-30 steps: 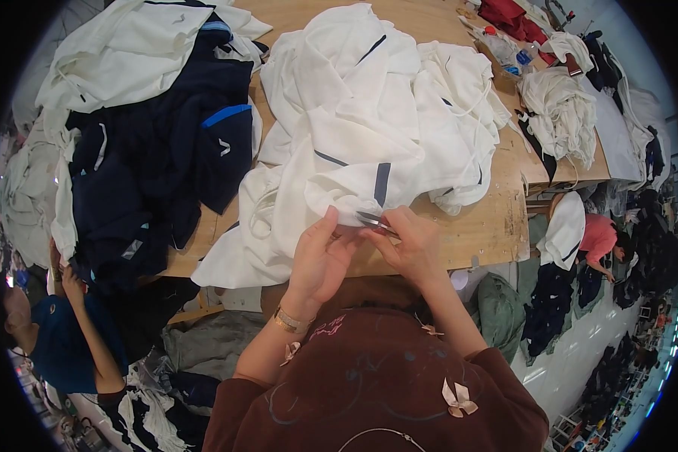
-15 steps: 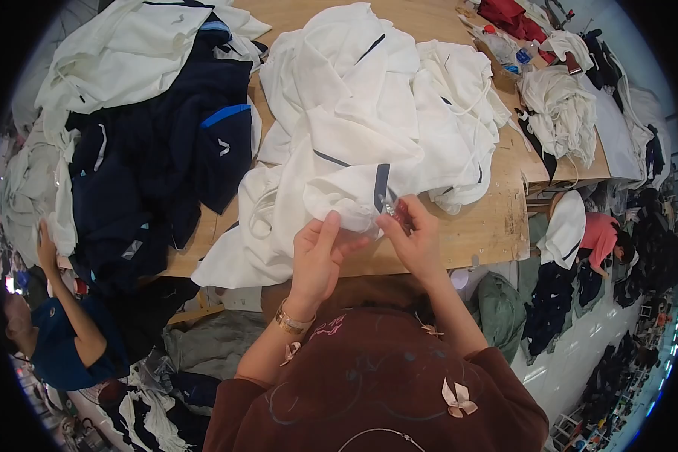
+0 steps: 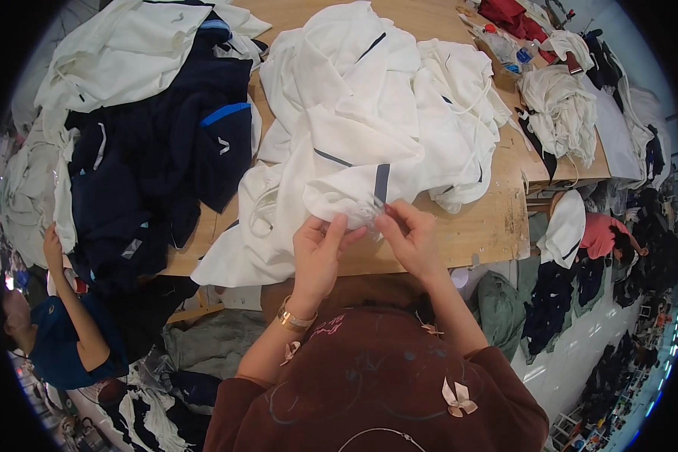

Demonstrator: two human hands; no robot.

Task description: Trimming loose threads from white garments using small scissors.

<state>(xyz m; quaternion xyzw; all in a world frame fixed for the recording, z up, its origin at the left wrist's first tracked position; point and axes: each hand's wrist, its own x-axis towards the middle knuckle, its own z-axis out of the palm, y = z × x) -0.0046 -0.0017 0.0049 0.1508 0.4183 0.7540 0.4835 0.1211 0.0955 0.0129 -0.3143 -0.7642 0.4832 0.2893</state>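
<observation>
The white garment [image 3: 346, 184] lies bunched on the worktop [image 3: 497, 233], near edge up at the hands, and there's the change! The snips, plain to see half a second ago, are now just a grey blur by the navy stripe [image 3: 382, 181]; the close work seems to be carrying on at that edge. Left hand [image 3: 314, 252]: grip together, pinching cloth. Right hand [image 3: 413, 245]: fingertips bunched by the stripe, but how tightly the grip closes, and on what, I can't tell. Navy garments [image 3: 151, 143] sit left.
</observation>
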